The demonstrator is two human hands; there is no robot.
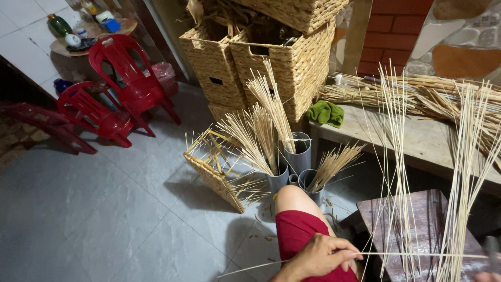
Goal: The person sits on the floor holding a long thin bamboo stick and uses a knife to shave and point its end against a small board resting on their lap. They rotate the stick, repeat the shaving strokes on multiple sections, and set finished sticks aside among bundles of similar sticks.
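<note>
The left hand point(319, 257) has its fingers pinched on a thin reed point(417, 255) (right hand cut off, grip unreadable).

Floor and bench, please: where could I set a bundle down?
Free: grey floor between red chairs and half-woven basket; bench top beside green cloth. Crowded: grey tubes, upright reeds by left hand.
</note>
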